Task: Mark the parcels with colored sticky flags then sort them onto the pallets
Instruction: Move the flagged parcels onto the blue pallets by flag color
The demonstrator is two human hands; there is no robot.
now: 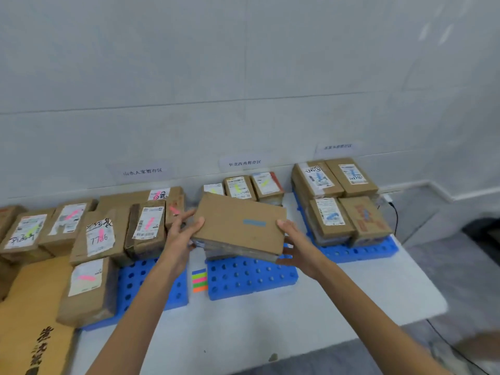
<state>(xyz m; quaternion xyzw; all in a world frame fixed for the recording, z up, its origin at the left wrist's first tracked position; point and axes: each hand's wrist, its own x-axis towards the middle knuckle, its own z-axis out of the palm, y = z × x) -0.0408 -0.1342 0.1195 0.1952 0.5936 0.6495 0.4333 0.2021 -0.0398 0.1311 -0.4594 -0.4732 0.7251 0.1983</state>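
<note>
Because the parcel (238, 223) hangs just above the middle pallet (251, 277), gripped only at its short ends by the left hand (180, 234) and right hand (295, 244), thumbs on top and fingers curled beneath, it could slip. It could also land there by mistake, since its blue flag (254, 223) seems to match the stack (338, 201) right of the middle pallet. Its long axis runs side to side, flagged face up.
</note>
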